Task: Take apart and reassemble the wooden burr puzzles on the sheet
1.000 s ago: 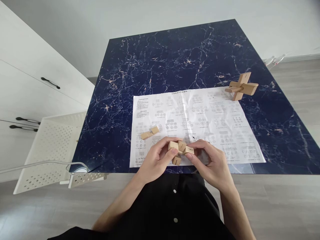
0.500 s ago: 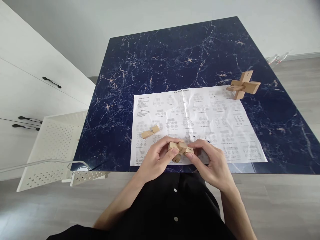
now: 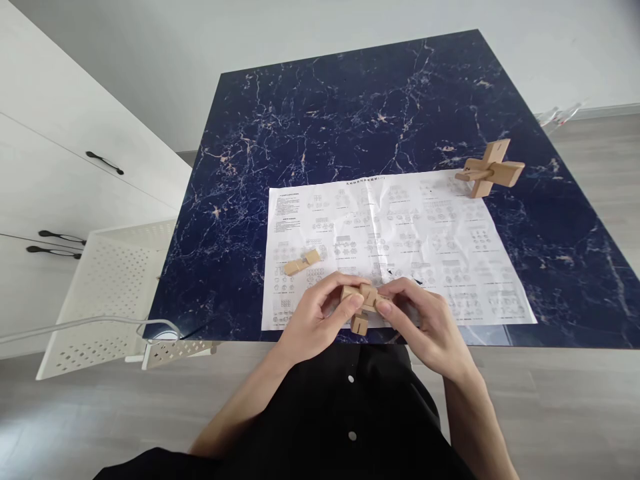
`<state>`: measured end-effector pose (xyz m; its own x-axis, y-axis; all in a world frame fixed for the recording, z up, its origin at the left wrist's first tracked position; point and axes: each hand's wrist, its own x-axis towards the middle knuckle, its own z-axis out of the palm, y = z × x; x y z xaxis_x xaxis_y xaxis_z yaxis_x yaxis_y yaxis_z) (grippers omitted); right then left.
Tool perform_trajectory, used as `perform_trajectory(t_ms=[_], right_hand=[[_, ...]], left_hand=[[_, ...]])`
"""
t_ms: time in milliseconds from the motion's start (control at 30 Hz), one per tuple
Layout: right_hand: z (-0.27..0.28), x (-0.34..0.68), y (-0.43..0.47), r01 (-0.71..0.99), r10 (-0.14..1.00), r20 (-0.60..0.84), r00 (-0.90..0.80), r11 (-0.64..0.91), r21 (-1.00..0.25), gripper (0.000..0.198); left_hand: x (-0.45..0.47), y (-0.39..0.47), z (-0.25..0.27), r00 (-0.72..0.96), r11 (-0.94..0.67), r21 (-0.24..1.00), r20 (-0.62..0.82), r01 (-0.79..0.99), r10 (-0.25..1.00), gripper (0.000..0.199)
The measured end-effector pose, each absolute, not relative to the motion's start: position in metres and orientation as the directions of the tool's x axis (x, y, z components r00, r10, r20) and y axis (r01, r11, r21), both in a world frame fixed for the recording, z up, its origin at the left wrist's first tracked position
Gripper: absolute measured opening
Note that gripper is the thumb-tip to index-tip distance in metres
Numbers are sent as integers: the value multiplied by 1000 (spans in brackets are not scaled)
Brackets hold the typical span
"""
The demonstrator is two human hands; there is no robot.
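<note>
Between both hands is a partly joined wooden burr puzzle (image 3: 369, 295) made of notched blocks, held over the near edge of the paper. My left hand (image 3: 320, 317) is closed around its left side, thumb on the near face. My right hand (image 3: 420, 320) pinches its right end between thumb and fingers. One block end with a dark mark points down toward me. A loose notched wooden piece (image 3: 302, 263) lies on the printed instruction sheet (image 3: 340, 213), left of my left hand. The inner joints of the puzzle are hidden by my fingers.
A cross-shaped wooden puzzle (image 3: 490, 169) stands at the sheet's far right corner. The dark blue marbled table (image 3: 320, 127) carries everything. On the left are a white perforated basket (image 3: 100, 300), a pale cable (image 3: 90, 323) and white cabinets (image 3: 45, 167) with black handles.
The puzzle in my hands has turned slightly, so its marked lower block end now shows more clearly. My right thumb and fingers have shifted closer in on its right end.
</note>
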<state>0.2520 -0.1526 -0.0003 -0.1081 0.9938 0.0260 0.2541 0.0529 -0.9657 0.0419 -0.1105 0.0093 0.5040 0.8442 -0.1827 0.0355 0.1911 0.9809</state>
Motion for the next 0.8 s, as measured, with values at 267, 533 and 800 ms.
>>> perform_trajectory(t_ms=[267, 533, 800], right_hand=[[-7, 253, -150, 100, 998, -37, -47, -32, -994, 16], [-8, 252, -151, 218, 999, -24, -46, -14, -976, 19], [-8, 249, -154, 340, 999, 30, -17, 34, -940, 16]], left_hand=[[43, -113, 10, 547, 270, 963, -226, -1, 806, 78], [47, -113, 13, 502, 297, 955, -259, 3, 825, 63], [48, -113, 16, 513, 289, 957, -263, 30, 817, 53]])
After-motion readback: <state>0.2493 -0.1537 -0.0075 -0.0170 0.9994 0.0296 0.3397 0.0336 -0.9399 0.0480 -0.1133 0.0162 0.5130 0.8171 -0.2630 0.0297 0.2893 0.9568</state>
